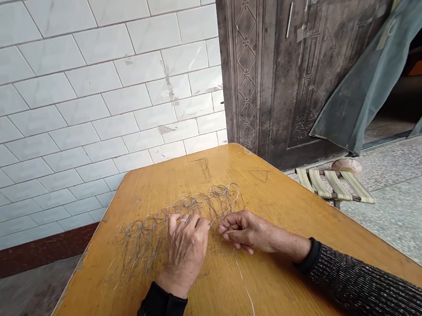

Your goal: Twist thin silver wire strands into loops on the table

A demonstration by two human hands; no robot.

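Observation:
Thin looped wires point(189, 201) lie in a tangled row across the wooden table point(285, 252), their loose ends trailing toward me on the left. My left hand point(189, 244), with a ring on one finger, rests over the near side of the row, thumb and forefinger pinched at a wire. Facing it, my right hand point(244, 231) is closed, fingertips together on the same thin wire. A long, pale wire end point(246, 288) hangs from below my right hand toward the table's near edge. The exact grip at the fingertips is too small to make out.
A few more wires point(205, 166) lie near the far edge, and a bent one point(260, 175) to the right. White tiled wall point(69, 83) and a dark carved door point(261, 68) stand behind. A strapped folding stool point(333, 183) is right of the table.

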